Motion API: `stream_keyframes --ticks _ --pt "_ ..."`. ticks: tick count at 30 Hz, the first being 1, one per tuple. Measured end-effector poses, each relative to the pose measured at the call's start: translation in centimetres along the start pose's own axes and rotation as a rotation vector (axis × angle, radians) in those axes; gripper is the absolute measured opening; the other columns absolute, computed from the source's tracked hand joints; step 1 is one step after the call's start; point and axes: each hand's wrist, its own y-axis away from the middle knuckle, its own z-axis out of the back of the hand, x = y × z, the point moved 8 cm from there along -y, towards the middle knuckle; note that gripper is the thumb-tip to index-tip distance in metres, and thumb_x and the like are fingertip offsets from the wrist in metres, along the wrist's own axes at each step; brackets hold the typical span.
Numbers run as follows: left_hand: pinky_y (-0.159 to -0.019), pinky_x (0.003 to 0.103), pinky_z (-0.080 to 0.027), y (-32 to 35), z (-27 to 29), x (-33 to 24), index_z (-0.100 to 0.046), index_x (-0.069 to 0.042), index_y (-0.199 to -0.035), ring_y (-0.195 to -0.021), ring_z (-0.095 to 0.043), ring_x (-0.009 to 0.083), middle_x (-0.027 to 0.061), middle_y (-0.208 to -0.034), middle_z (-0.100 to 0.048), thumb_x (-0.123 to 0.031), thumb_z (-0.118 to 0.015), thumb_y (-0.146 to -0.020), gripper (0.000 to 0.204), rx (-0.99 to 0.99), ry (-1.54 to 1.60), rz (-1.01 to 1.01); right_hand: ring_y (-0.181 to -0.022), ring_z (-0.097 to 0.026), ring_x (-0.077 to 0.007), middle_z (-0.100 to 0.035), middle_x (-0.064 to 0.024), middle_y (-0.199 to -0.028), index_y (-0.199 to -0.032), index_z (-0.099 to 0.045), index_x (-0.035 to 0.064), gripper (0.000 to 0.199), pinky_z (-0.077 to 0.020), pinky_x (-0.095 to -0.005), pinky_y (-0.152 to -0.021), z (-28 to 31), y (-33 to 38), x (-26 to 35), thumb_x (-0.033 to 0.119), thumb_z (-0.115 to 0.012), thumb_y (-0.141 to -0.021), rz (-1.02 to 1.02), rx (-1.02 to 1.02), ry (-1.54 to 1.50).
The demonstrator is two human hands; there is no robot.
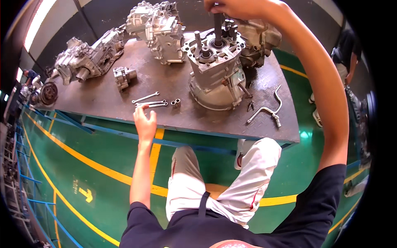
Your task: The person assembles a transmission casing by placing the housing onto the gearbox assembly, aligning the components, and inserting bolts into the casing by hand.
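**Right hand on gearbox shaft, left hand at the wrenches**

Person stands at a dark steel workbench (103, 97). Right hand (237, 8) is up at the top of the view, fingers closed round the top of a dark upright shaft (217, 27) that sticks out of the gearbox housing (215, 70). The housing sits upright on the bench, middle-right, open face up, with more shafts and studs standing beside the gripped one.

Left hand (144, 122) hangs at the near edge of the bench, fingers loosely spread and open, holding nothing; fingertips right by the combination wrenches (149, 101), cannot tell if they touch. Two small sockets (175, 102) lie just right of the wrenches.

Bent speed-brace wrench (268, 108) lies on the right side of the bench, near the housing base. Small cast part (123, 76) sits left of centre. Three more aluminium gearbox casings lie along the far edge: one far left (84, 60), one centre (159, 29), one behind the upright housing (258, 39).

Green floor (82, 144) with yellow lines below. Another person (345, 53) stands at the far right, well apart from the bench.
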Motion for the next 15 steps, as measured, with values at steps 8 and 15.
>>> stream_keyframes --ticks 8,15 --pt "-0.099 0.043 -0.041 -1.4 -0.5 8.5 -0.059 -0.001 -0.106 -0.109 -0.053 0.0347 0.0157 -0.109 -0.061 -0.01 -0.061 -0.084 0.024 -0.086 -0.124 0.075 -0.098 -0.066 -0.0313 -0.071 -0.0138 -0.1 -0.102 -0.071 0.0067 0.019 -0.0511 -0.0443 -0.089 -0.1 -0.5 0.3 0.015 -0.06 -0.089 -0.099 0.06 -0.01" --pt "-0.101 0.046 -0.04 -4.1 -2.7 12.5 -0.058 0.001 -0.108 -0.114 -0.049 0.0382 0.0199 -0.114 -0.058 -0.012 -0.061 -0.086 0.026 -0.124 -0.22 0.092 -0.099 -0.066 -0.0336 -0.07 -0.0148 -0.097 -0.101 -0.072 0.0053 0.02 -0.051 -0.046 -0.09 -0.8 -1.1 0.6 0.011 -0.06 -0.085 -0.015 0.038 0.093"
